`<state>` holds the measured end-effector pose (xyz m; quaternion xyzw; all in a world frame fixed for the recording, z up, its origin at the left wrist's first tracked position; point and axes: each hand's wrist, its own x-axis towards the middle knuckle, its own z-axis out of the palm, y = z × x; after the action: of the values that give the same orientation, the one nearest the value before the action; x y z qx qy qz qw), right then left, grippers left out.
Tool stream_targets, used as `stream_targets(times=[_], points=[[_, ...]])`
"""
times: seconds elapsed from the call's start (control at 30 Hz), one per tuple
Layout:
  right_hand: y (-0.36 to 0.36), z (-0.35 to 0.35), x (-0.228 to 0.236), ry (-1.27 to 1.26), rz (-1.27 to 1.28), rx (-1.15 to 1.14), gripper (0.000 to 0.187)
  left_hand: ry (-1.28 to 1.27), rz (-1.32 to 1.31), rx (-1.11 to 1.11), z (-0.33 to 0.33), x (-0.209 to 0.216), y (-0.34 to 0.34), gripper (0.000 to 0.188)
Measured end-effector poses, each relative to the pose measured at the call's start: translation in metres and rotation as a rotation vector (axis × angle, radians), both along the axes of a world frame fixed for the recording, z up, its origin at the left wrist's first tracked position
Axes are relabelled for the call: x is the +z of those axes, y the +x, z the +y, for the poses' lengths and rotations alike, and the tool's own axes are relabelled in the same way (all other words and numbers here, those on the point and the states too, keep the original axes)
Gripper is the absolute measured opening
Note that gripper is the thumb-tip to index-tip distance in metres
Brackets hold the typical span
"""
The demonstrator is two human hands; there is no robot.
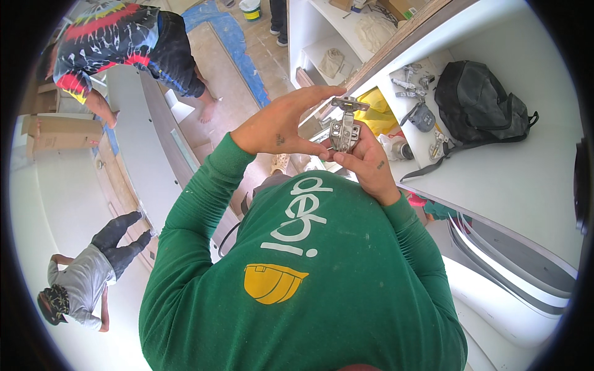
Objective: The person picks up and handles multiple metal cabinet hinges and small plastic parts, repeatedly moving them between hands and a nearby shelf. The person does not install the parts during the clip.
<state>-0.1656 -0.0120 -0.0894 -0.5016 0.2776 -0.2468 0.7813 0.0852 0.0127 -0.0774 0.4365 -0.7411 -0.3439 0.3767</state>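
Note:
A metal cabinet hinge (pixel 344 127) is held up in front of my chest. My right hand (pixel 373 162) grips its lower part, with the thumb pressed on the near side. Around its left side curves my left hand (pixel 278 128), index fingertip at the hinge's top plate and thumb at its lower end. Several more metal hinges (pixel 413 81) lie loose on the white shelf to the right. Another small group of hinges (pixel 439 147) sits nearer, beside a backpack strap.
A black backpack (pixel 473 102) and a small grey pouch (pixel 422 117) rest in the white cabinet (pixel 513 167). A yellow bag (pixel 375 110) is behind my right hand. One person (pixel 117 37) leans on a long panel (pixel 127 117); another person (pixel 93 269) stands at left. A cardboard box (pixel 65 134) is nearby.

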Motion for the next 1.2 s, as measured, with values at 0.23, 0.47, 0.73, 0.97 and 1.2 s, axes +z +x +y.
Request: stream_targets(times=[0.23,0.47,0.73,0.97,1.2], points=[[-0.004,-0.002,-0.005,0.033,-0.028,0.006,0.060,0.002,0.032,-0.006,0.001,-0.008,-0.005,0.105],[-0.006,-0.003,-0.007,0.097,-0.018,-0.028,0.063,0.051,0.019,0.003,0.000,-0.009,-0.009,0.102],[-0.007,-0.003,-0.004,0.141,-0.018,-0.043,0.065,0.107,0.041,0.004,0.001,-0.015,-0.014,0.100],[-0.014,-0.002,-0.010,0.214,-0.087,-0.030,0.070,0.141,0.059,0.019,0.004,-0.021,-0.018,0.099],[-0.014,-0.005,-0.016,0.285,-0.073,-0.065,0.072,0.089,0.071,0.019,0.003,-0.024,-0.021,0.098]])
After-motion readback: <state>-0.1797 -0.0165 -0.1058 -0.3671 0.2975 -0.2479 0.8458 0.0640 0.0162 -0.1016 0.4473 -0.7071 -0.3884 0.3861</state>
